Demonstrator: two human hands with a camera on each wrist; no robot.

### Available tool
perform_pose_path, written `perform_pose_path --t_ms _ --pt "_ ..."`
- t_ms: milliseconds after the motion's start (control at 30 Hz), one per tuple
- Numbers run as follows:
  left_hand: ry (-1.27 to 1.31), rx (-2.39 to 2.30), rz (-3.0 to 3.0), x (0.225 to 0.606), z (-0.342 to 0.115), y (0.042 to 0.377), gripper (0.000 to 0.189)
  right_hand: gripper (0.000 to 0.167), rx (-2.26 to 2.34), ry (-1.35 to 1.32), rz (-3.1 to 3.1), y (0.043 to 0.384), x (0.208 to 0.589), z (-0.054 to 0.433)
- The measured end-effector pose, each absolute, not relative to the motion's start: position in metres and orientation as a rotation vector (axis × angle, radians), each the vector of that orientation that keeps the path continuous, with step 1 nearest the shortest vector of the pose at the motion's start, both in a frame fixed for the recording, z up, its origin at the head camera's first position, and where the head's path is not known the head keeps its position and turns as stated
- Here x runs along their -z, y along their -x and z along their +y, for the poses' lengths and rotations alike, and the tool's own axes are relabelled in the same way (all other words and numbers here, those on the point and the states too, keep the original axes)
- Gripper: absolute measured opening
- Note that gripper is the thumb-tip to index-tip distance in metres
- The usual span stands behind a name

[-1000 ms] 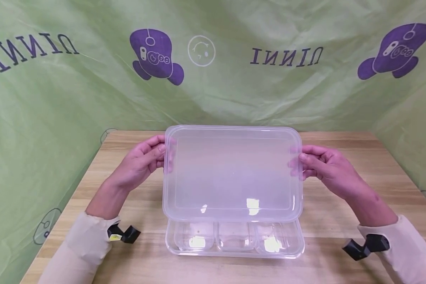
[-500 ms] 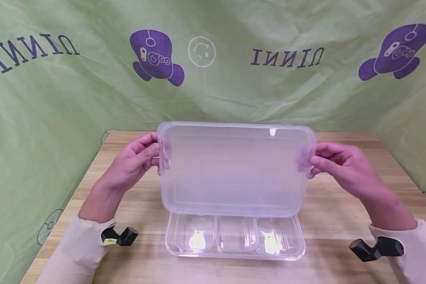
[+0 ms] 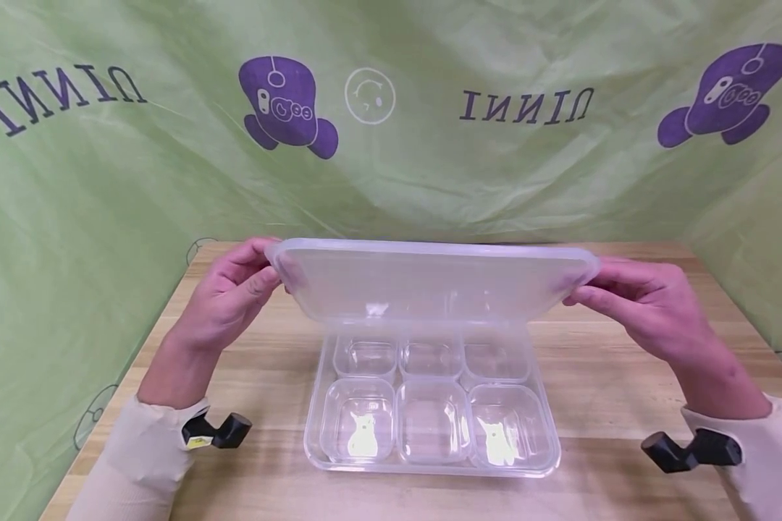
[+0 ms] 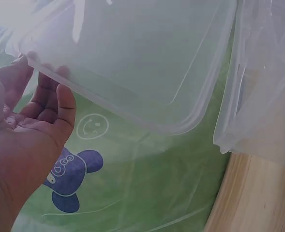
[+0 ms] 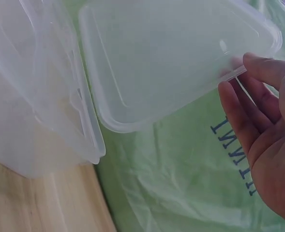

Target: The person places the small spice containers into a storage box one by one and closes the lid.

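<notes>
A translucent plastic lid [image 3: 430, 282] is held tilted over the back part of a clear storage container [image 3: 430, 469] on the table. At the lid's left end my left hand [image 3: 226, 297] pinches the rim between thumb and fingers. My right hand [image 3: 654, 311] grips the opposite end likewise. Several small clear boxes [image 3: 433, 423] sit in two rows inside the container, the back row partly behind the lid. Both wrist views show the lid [image 4: 132, 63] apart from the container [image 5: 36, 121] at its sides; whether its lower edge touches the back rim I cannot tell.
The wooden table [image 3: 254, 391] extends around the container. A green printed cloth [image 3: 417, 174] hangs behind and along both sides of it. Black wrist-worn devices [image 3: 218, 432] are strapped over the light sleeves [image 3: 140, 456].
The lid has tipped, its upper edge coming nearer the head camera and its lower edge shifting back, so the back row of boxes now shows. My hands have moved slightly apart with it.
</notes>
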State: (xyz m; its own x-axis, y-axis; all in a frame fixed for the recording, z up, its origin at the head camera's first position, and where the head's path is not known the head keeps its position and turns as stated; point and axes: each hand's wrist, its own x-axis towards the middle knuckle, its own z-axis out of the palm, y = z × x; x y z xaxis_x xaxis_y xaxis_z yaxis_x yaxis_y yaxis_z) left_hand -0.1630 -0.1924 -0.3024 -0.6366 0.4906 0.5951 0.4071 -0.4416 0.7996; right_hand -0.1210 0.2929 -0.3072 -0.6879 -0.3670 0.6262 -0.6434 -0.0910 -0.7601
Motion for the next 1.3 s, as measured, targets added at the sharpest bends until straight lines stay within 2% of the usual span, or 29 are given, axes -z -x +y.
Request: perform_pose_path --t_ms 200,433,733,967,1133,1300 --pt "-1.337 -2.256 1.675 0.303 -0.195 0.165 0.016 0.027 -1.805 -1.164 -1.933 0.123 0.311 0.296" --pt "-1.341 -2.168 1.806 0.311 -0.202 0.167 0.014 0.026 -1.760 -1.262 -1.927 0.126 0.317 0.295" --pt "-1.523 -2.029 1.886 0.323 -0.205 0.164 0.015 0.019 -1.583 -1.332 -2.040 0.121 0.319 0.298" --pt "-1.570 -1.913 1.874 0.330 -0.207 0.156 0.018 0.020 -1.676 -1.540 -1.968 0.119 0.323 0.301" --pt "-1.602 -1.812 1.906 0.333 -0.211 0.148 0.017 0.019 -1.662 -1.581 -2.014 0.116 0.326 0.303" --pt "-1.588 -1.741 1.931 0.338 -0.213 0.140 0.026 0.023 -1.684 -1.595 -2.017 0.110 0.332 0.305"
